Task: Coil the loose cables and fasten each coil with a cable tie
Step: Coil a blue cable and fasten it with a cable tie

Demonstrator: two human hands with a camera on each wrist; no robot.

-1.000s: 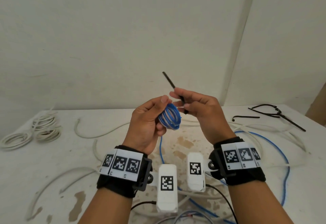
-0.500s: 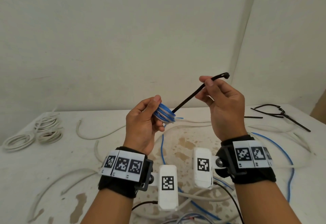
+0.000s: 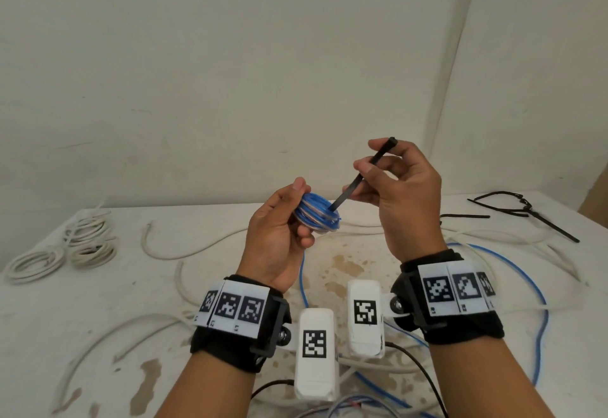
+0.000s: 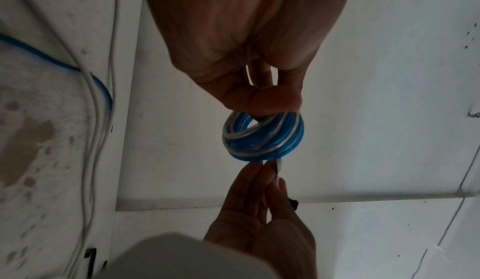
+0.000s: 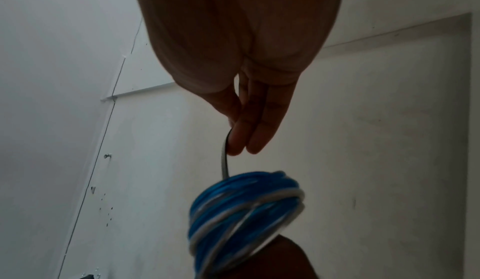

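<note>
Left hand (image 3: 276, 236) is up above the desk (image 3: 98, 302) and grips a small blue and white coil (image 3: 316, 216) between the thumb and the fingers. Right hand (image 3: 399, 193) is just beside it and pinches a black cable tie (image 3: 362, 176). The tie slants down, and its thin end goes into the hole in the middle of the coil. Its thick end sticks up past the fingers. More black ties (image 3: 523, 210) lie on the far right of the desk. White coils (image 3: 65, 246) sit on the far left. Loose white and blue cables (image 3: 513, 263) lie spread under the hands.
</note>
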